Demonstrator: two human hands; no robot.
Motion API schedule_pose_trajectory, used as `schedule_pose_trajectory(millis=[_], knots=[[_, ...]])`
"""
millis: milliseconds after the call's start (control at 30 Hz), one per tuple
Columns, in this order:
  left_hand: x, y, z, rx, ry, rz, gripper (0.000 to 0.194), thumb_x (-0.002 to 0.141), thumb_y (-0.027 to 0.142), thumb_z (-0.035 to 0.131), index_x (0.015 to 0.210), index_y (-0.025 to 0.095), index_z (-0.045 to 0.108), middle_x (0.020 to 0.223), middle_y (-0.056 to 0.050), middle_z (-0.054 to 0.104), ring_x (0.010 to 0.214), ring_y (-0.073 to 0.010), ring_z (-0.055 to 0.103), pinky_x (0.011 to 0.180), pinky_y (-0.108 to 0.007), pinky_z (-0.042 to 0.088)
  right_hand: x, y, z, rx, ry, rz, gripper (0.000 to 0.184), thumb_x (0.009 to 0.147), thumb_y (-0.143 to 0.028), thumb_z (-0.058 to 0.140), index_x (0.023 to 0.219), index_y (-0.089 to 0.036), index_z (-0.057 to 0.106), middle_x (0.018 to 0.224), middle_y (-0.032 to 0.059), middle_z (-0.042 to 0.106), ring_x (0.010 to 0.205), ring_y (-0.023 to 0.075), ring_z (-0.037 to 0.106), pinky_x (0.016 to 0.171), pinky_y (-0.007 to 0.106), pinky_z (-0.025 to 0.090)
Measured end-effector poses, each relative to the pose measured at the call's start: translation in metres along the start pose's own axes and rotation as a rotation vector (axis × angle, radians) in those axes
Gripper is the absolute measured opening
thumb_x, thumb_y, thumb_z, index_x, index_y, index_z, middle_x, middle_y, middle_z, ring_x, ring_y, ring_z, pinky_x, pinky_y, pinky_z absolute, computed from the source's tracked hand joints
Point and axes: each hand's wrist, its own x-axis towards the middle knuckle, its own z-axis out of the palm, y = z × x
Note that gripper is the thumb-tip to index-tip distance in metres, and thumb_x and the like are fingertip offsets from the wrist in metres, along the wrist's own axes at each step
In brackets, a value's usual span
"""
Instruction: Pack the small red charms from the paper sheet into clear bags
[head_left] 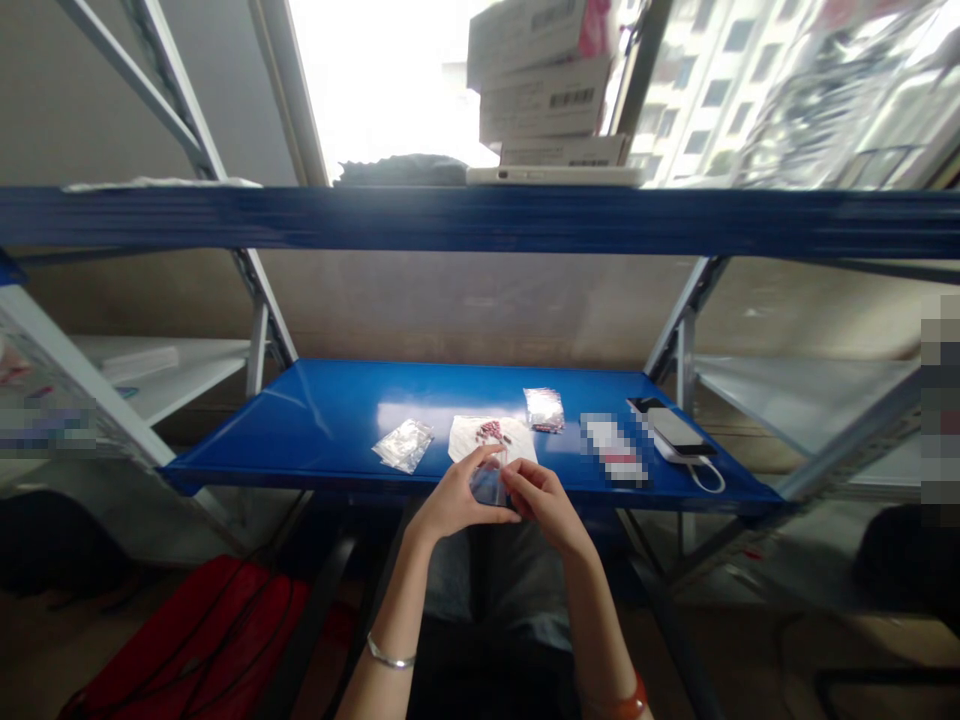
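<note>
Just in front of the shelf's near edge, my left hand (455, 498) curves its thumb and fingers around a small clear plastic bag (489, 486), gripping it at the edges. My right hand (541, 497) pinches the same bag's right edge between thumb and fingertips. Whether anything is inside the bag is too small to tell. Behind my fingers lies a white sheet (463, 430) bearing a little heap of dark red and pink pieces (490, 430). To its left is a pile of clear plastic bags (405, 445); another shiny stack of packets (544, 409) lies to its right.
The blue shelf (337, 400) has metal posts at both sides. At its right lie a phone (681, 432) with a white cable (709, 478) and a blurred-out item (615, 450). White boxes (547, 90) stand on the upper shelf (360, 218). A red case (202, 640) sits low left.
</note>
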Motion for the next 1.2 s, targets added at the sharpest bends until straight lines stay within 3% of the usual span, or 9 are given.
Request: schedule_pose_trajectory(millis=[233,400,533,667,933,1200], knots=[[0.000,-0.004,-0.001,-0.024,0.015,0.020,0.075,0.061,0.036,0.078,0.129,0.023,0.047,0.123,-0.009,0.057,0.113,-0.0231,0.053,0.100,-0.039,0.039,0.001,0.001,-0.001,0.022,0.034,0.009,0.031,0.076,-0.046,0.060,0.070,-0.017,0.052,0.047,-0.0076,0.039,0.039,0.0040,0.029,0.039,0.020,0.017],[0.004,-0.005,-0.002,0.066,0.164,0.123,0.053,0.068,0.031,0.073,0.118,0.023,0.059,0.133,-0.009,0.050,0.124,-0.0240,0.044,0.106,-0.040,0.033,0.003,0.001,-0.001,0.034,0.111,-0.033,0.030,0.078,-0.047,0.058,0.072,-0.018,0.054,0.046,-0.0074,0.039,0.038,0.0044,0.030,0.039,0.019,0.017],[0.005,-0.005,0.001,0.048,0.211,0.065,0.026,0.078,0.032,0.063,0.099,0.019,0.069,0.104,-0.008,0.069,0.100,-0.0203,0.062,0.093,-0.034,0.046,0.004,-0.001,0.002,0.043,0.186,-0.097,0.030,0.074,-0.046,0.062,0.070,-0.018,0.054,0.049,-0.0067,0.040,0.039,0.0040,0.029,0.038,0.020,0.016],[0.004,-0.003,0.005,0.001,0.209,0.007,0.029,0.075,0.036,0.066,0.096,0.016,0.070,0.093,-0.006,0.072,0.086,-0.0191,0.066,0.080,-0.029,0.051,0.004,0.000,0.004,0.003,0.187,-0.152,0.029,0.073,-0.046,0.063,0.071,-0.018,0.056,0.049,-0.0066,0.040,0.040,0.0047,0.030,0.039,0.020,0.018],[0.004,-0.001,0.002,0.032,0.243,0.035,0.020,0.081,0.030,0.059,0.090,0.016,0.071,0.091,-0.005,0.072,0.085,-0.0185,0.066,0.080,-0.027,0.050,0.003,-0.004,0.011,-0.185,0.134,-0.234,0.028,0.080,-0.046,0.056,0.074,-0.019,0.053,0.058,-0.0042,0.045,0.046,0.0074,0.037,0.044,0.022,0.026],[0.004,-0.002,0.002,0.028,0.228,0.016,0.024,0.084,0.032,0.055,0.089,0.016,0.072,0.090,-0.006,0.072,0.086,-0.0194,0.066,0.079,-0.028,0.050,0.003,-0.005,0.013,-0.216,0.135,-0.232,0.027,0.082,-0.046,0.052,0.073,-0.020,0.050,0.066,-0.0013,0.053,0.049,0.0091,0.040,0.046,0.023,0.030]])
